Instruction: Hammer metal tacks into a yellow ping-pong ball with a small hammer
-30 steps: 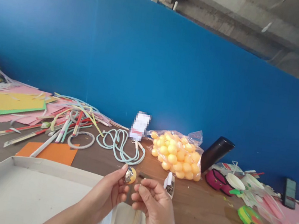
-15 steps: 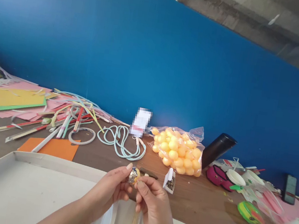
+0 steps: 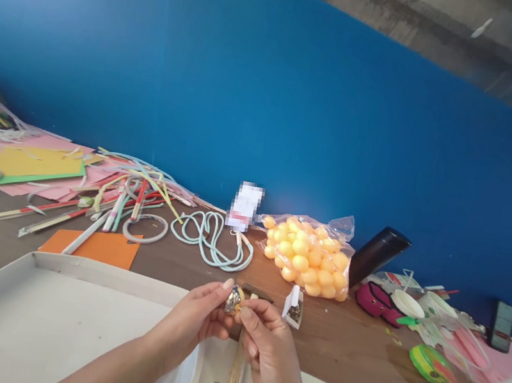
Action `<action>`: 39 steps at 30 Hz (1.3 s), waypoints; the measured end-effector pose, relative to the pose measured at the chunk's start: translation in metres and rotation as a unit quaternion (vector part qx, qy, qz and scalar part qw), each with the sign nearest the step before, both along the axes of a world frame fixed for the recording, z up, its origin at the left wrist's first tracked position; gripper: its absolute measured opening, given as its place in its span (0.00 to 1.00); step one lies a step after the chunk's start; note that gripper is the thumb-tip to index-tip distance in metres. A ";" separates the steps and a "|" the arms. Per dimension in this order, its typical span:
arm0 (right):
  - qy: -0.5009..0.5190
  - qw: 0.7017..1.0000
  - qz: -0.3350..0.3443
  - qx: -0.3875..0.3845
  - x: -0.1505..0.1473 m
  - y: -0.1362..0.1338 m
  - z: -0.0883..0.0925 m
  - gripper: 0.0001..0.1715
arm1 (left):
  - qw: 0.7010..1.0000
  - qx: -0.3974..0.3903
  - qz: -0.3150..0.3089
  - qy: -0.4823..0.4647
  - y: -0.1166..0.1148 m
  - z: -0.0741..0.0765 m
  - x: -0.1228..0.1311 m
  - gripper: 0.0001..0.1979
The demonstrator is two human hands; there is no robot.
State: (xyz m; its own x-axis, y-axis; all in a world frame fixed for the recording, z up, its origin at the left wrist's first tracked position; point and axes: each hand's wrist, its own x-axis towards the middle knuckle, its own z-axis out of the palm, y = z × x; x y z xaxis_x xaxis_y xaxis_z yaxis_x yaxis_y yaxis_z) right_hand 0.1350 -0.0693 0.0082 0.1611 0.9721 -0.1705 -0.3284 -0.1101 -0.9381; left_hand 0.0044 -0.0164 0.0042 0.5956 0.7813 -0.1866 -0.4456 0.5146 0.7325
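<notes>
Between the thumb and fingers of my left hand [image 3: 204, 316] is a small yellow-orange ball [image 3: 233, 299], much of it covered with shiny silver studs like thumbtack heads. My right hand [image 3: 267, 349] meets the ball from the other side, thumb and forefinger pinched at its edge. Whatever those fingertips pinch is too small to make out. Just past my right hand stands a small open white box [image 3: 294, 307] with tiny metallic pieces in it. Behind it lies a clear bag of orange ping-pong balls [image 3: 307, 254]. Below the hands runs a wooden stick [image 3: 233, 382].
A shallow white tray [image 3: 92, 269] fills the near left. Coloured paper [image 3: 37, 163], tubes and strips lie beyond. A pale blue cord [image 3: 213, 246] with a badge is at the wall. Rightward are a black cylinder [image 3: 379, 256], a green tape roll [image 3: 430, 363] and a phone [image 3: 501, 326].
The view has shifted slightly. Both hands keep the ball between them, which looks slightly turned, with more of its silver studs showing.
</notes>
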 end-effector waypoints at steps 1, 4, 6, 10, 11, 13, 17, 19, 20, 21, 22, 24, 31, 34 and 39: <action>0.000 1.000 -0.001 -0.001 0.000 0.000 0.000 0.09 | 1.000 0.001 0.001 -0.001 0.000 -0.001 0.000 0.14; -0.004 1.000 -0.005 -0.002 -0.001 -0.001 0.000 0.09 | 1.000 0.001 0.003 -0.003 0.000 -0.001 0.000 0.14; -0.010 1.000 -0.012 -0.003 -0.003 -0.001 0.002 0.09 | 1.000 0.001 0.002 -0.003 0.000 -0.001 0.000 0.14; -0.013 0.999 -0.033 -0.008 -0.006 -0.003 0.007 0.10 | 1.000 0.005 -0.002 -0.004 -0.001 0.001 0.000 0.15; -0.011 0.999 -0.035 -0.008 -0.007 -0.003 0.007 0.10 | 1.000 0.005 -0.003 -0.005 -0.001 0.001 0.000 0.15; -0.010 0.999 -0.035 -0.009 -0.007 -0.002 0.007 0.10 | 1.000 0.005 -0.002 -0.005 -0.001 0.000 0.000 0.15; -0.009 0.999 -0.034 -0.007 -0.007 -0.003 0.008 0.11 | 1.000 0.003 -0.003 -0.002 -0.001 -0.001 0.001 0.14; -0.006 0.999 -0.035 -0.007 -0.008 -0.003 0.008 0.12 | 1.000 0.002 -0.003 -0.001 -0.001 -0.001 0.001 0.15; -0.006 0.999 -0.036 -0.007 -0.008 -0.004 0.009 0.12 | 1.000 0.001 -0.004 0.000 -0.001 -0.001 0.001 0.15; -0.007 0.999 -0.037 -0.009 -0.008 -0.004 0.009 0.12 | 1.000 0.001 -0.004 0.002 -0.001 0.000 0.000 0.15; -0.009 0.999 -0.039 -0.010 -0.009 -0.004 0.009 0.13 | 1.000 0.000 -0.005 0.004 -0.001 0.000 0.000 0.15; -0.013 0.999 -0.040 -0.014 -0.009 -0.004 0.010 0.13 | 1.000 -0.001 -0.009 0.006 -0.001 0.002 0.000 0.15; -0.014 0.999 -0.033 -0.013 -0.008 -0.004 0.011 0.13 | 1.000 0.003 -0.017 0.003 -0.002 0.005 -0.001 0.15; -0.013 0.999 -0.032 -0.011 -0.009 -0.005 0.011 0.12 | 1.000 0.001 -0.022 0.007 -0.002 0.007 -0.002 0.15; -0.011 0.999 -0.031 -0.012 -0.009 -0.006 0.011 0.12 | 1.000 -0.001 -0.024 0.006 -0.001 0.007 -0.002 0.16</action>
